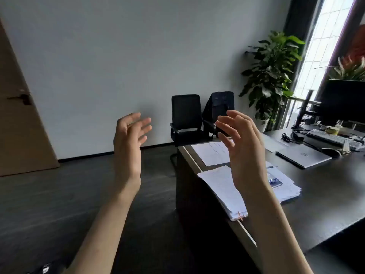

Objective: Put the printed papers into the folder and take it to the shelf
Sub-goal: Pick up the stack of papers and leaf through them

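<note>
You are holding both hands up in front of you, fingers spread and empty: the left hand over bare floor, the right hand above the desk's corner. Just below and behind your right hand, a thick stack of printed papers is lying on the dark desk, with a loose sheet beyond it. No folder or shelf is showing, so the task seems not yet begun; next you likely need to gather the stack. Farther right a closed laptop and monitor are sitting; two black chairs are standing against the grey wall.
</note>
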